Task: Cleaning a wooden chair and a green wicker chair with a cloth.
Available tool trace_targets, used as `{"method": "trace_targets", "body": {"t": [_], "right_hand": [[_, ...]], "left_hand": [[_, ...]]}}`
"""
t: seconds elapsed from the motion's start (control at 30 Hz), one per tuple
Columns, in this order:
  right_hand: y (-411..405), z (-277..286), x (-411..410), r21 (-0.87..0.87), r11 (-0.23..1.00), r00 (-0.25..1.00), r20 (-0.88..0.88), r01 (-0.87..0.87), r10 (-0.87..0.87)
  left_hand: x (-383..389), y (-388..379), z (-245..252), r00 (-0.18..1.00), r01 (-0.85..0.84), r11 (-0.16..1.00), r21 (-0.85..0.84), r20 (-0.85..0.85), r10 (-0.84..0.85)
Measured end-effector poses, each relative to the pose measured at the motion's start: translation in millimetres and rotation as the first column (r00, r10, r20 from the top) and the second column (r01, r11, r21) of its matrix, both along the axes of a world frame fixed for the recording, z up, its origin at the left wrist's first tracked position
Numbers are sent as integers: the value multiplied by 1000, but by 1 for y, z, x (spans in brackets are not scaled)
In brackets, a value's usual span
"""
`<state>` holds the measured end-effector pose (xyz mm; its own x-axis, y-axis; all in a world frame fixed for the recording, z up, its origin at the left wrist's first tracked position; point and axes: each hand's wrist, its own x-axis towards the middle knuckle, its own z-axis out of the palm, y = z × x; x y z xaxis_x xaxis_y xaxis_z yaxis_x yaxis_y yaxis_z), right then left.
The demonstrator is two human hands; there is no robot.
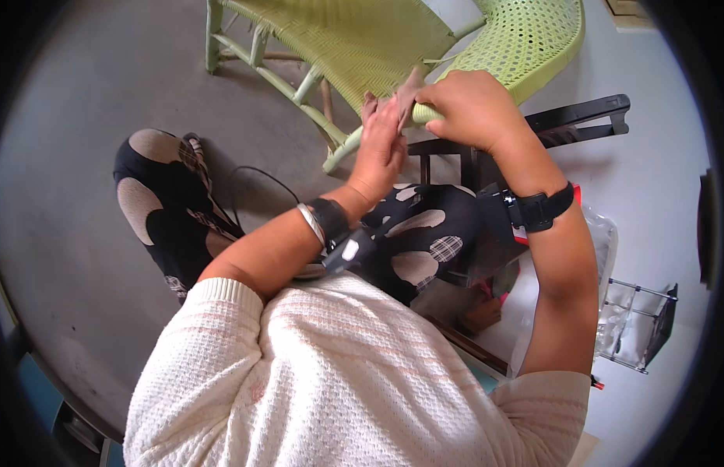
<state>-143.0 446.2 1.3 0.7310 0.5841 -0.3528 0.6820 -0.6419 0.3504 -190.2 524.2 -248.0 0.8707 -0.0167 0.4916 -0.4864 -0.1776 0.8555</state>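
Observation:
A yellow-green woven rattan chair [344, 35] stands before me, partly cut off by the top edge. My right hand [476, 111] is closed around the end of its wrapped armrest [426, 113], thumb below and fingers over the top. A crumpled grey-brown cloth [410, 96] lies against the armrest end, between my two hands. The fingers of my left hand [382, 137] are on this cloth, slightly blurred, and appear to hold it. The openwork cane panel [517, 38] curves away beyond my right hand. Both wrists wear black straps with small devices.
A dark wooden chair [578, 119] stands to the right, beside my patterned trouser leg. A thin black cable [268, 175] loops near my left forearm. Farther right are a clear plastic bag [601, 233] and a small metal rack [636, 327]. Grey floor [105, 105] extends at left.

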Motion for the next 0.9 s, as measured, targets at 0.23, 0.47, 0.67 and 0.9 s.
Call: {"method": "trace_targets", "body": {"t": [0.23, 0.47, 0.67, 0.9], "right_hand": [[-4, -16, 3, 4, 999, 996, 85, 37, -37], [-7, -23, 2, 114, 989, 992, 78, 90, -99], [8, -27, -5, 84, 986, 979, 137, 142, -152], [7, -30, -7, 56, 996, 989, 130, 64, -71]], "left_hand": [[-8, 27, -28, 992, 46, 991, -124, -114, -61], [10, 97, -21, 877, -336, 627, -703, -476, -63], [54, 121, -15, 813, -521, 850, -74, -346, 468], [73, 29, -76, 773, -598, 787, 156, -150, 617]]}}
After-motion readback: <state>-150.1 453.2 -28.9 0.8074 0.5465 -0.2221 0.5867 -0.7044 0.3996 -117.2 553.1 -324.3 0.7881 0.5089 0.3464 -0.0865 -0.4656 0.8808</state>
